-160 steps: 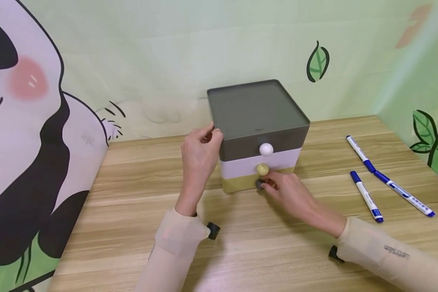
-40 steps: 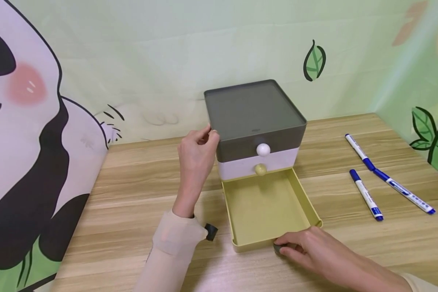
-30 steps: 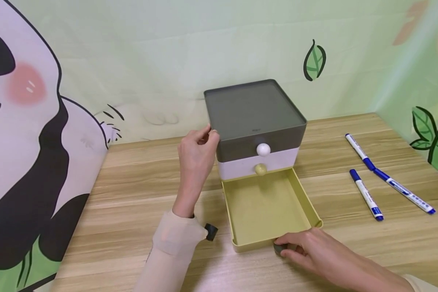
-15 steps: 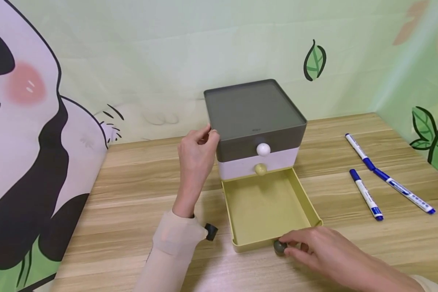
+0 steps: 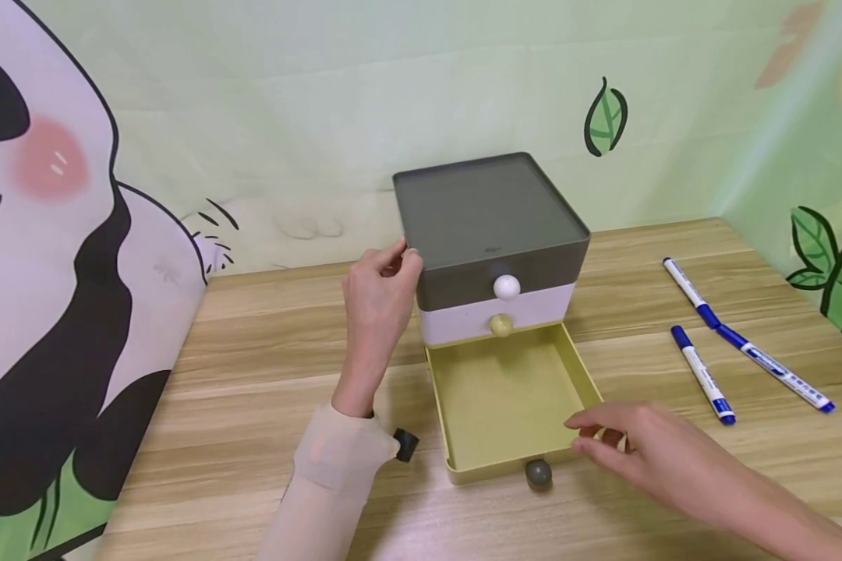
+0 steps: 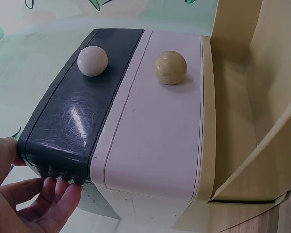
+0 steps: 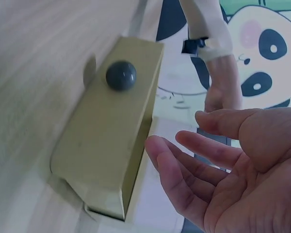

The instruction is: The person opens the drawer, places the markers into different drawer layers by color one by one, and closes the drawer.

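Surface [image 5: 274, 335] with wood grain carries one boxy drawer unit [image 5: 491, 206] in three tiers, matte dark grey over pale lilac-white over yellow, with one drawer [image 5: 505, 397], the yellow bottom one, extended toward the near edge. Of two hands, the left hand [image 5: 380, 300] has its grip pinched on the unit's upper front left corner, while the right hand's [image 5: 656, 452] grip is loosely parted around nothing near the drawer's front right corner. Three blue-and-white markers [image 5: 702, 375] lie to the right; three round knobs comprise one white knob [image 5: 507, 287], one yellow knob [image 5: 501, 325] and one dark grey knob [image 5: 539, 474].
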Demonstrator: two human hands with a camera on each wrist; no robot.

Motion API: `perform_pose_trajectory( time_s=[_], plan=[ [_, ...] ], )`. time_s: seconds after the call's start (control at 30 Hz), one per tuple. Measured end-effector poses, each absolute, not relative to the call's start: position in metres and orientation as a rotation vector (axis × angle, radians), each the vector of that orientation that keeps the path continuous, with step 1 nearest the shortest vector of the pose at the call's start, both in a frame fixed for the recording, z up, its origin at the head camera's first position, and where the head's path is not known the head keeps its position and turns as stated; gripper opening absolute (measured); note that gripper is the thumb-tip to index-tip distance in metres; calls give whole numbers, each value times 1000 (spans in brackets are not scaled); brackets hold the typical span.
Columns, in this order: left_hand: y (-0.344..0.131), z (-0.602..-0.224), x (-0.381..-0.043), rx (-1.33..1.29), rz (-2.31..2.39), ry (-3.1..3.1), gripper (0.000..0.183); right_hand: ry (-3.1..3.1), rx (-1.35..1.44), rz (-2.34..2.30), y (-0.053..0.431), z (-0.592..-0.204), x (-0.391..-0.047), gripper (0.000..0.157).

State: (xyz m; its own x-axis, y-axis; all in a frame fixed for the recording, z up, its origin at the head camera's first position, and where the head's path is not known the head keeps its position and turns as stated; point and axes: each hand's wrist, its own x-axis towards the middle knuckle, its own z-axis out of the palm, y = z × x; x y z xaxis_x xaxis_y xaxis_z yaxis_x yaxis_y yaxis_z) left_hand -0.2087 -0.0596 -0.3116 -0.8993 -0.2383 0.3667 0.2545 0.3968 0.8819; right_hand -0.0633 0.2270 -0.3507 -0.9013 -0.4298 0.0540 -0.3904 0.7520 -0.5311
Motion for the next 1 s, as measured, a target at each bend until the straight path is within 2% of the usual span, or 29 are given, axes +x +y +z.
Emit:
perform_pose_trajectory(
  time_s=[0.3,0.7,1.0],
  plan=[
    [-60,-311,-209,-21,-1521,-2221,34,3015,-660,-893,250,-338,-76,16],
    [-60,-310,-208,-18,-1519,-2221,33,3142,-403,-884,283,-321,-89,17],
    [-60,-311,-209,-15,-1523,-2223,34,3153,-189,-908,310,-320,-98,25]
  ],
)
